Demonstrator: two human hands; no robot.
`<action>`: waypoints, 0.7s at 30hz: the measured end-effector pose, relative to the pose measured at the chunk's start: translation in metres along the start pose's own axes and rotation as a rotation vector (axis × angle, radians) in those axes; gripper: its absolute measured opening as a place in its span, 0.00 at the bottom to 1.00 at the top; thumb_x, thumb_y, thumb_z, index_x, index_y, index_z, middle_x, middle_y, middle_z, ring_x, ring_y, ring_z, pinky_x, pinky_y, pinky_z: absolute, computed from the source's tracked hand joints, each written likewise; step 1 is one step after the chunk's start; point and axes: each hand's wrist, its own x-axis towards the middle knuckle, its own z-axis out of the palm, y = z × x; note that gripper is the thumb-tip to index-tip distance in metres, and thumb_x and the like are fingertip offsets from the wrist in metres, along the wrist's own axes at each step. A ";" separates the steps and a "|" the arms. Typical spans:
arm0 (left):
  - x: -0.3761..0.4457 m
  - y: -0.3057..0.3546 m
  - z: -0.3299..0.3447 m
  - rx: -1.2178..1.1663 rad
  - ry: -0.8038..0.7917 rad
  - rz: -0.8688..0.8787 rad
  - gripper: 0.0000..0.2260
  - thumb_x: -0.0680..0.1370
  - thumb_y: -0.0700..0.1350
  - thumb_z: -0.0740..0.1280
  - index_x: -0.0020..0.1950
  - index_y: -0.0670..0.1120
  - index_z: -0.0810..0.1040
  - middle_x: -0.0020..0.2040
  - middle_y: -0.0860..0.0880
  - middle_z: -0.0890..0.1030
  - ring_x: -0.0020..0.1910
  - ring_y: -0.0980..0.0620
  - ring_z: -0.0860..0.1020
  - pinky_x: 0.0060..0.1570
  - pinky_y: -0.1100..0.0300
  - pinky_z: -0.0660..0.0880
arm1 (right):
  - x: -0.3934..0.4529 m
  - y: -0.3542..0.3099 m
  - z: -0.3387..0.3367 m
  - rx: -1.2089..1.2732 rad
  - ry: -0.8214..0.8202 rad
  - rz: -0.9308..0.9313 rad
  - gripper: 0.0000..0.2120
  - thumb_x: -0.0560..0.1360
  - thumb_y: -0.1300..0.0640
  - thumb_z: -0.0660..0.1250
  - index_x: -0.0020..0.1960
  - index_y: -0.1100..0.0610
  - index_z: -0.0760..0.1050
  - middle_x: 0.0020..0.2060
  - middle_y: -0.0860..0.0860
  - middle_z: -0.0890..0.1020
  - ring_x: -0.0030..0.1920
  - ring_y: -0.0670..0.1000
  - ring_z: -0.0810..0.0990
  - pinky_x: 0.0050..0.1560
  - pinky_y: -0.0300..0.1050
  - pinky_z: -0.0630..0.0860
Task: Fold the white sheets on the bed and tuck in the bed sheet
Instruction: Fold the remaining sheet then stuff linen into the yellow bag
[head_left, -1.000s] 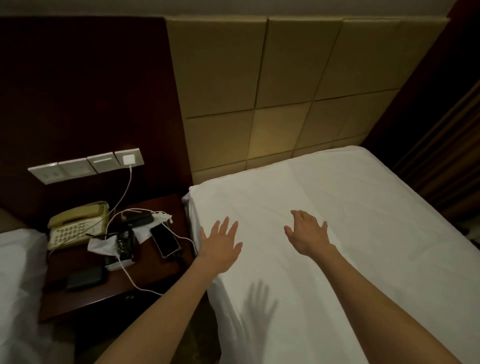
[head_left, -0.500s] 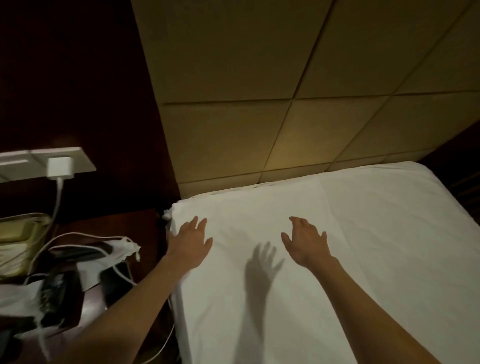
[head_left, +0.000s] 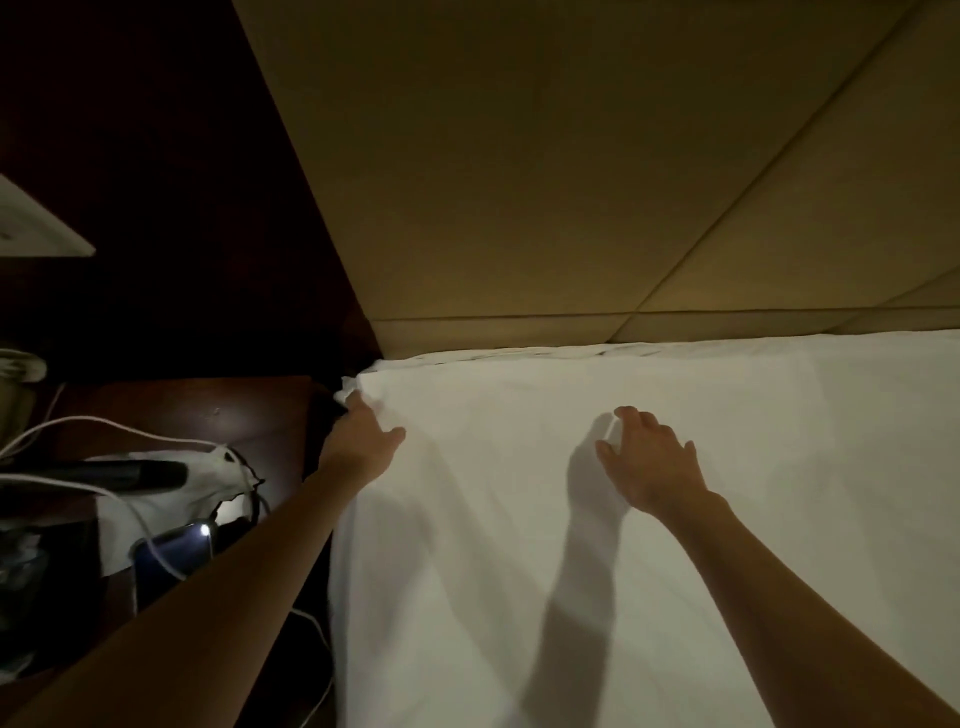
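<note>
Already leaning close over the head of the bed, you had both arms stretched out across the white bed sheet (head_left: 597, 545), which lay spread flat over the mattress up to the padded tan headboard (head_left: 571, 182). Your left hand (head_left: 363, 439) sat at the near left corner of the mattress, where the sheet bunched into small folds just beside the dark wood wall panel (head_left: 171, 182); your thumb lay on top of the cloth and your fingers dropped over the edge out of sight, so whether they gripped the sheet could not be told. Your right hand (head_left: 649, 462) was further in on the sheet, well apart from the left, palm down with the fingers relaxed and slightly spread, casting a long shadow toward you. Along the headboard the sheet's edge showed a thin line of wrinkles. To your left stood a dark wooden nightstand (head_left: 208, 415), cluttered with a white charging cable (head_left: 130, 431), a crumpled white cloth (head_left: 192, 467) and a phone (head_left: 176, 556) with a bright glint on it.
</note>
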 end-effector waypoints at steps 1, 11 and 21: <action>0.004 0.000 0.001 -0.077 0.017 -0.019 0.35 0.77 0.47 0.67 0.76 0.40 0.50 0.68 0.37 0.70 0.65 0.38 0.71 0.62 0.50 0.71 | 0.003 -0.006 0.003 -0.008 0.002 -0.021 0.23 0.80 0.47 0.55 0.72 0.55 0.59 0.69 0.53 0.68 0.69 0.56 0.67 0.68 0.58 0.61; 0.030 -0.020 0.000 -0.590 -0.057 -0.170 0.15 0.71 0.39 0.75 0.56 0.38 0.79 0.53 0.41 0.80 0.49 0.43 0.78 0.46 0.56 0.75 | 0.009 -0.033 0.020 -0.091 0.005 -0.141 0.24 0.79 0.47 0.57 0.71 0.56 0.60 0.69 0.54 0.65 0.68 0.56 0.66 0.65 0.55 0.65; -0.042 0.014 0.030 -0.270 0.030 0.417 0.11 0.68 0.51 0.74 0.46 0.49 0.79 0.43 0.54 0.81 0.49 0.47 0.79 0.45 0.64 0.71 | 0.012 -0.030 0.017 0.048 -0.006 -0.139 0.24 0.78 0.52 0.62 0.71 0.56 0.62 0.68 0.53 0.65 0.65 0.56 0.69 0.63 0.53 0.70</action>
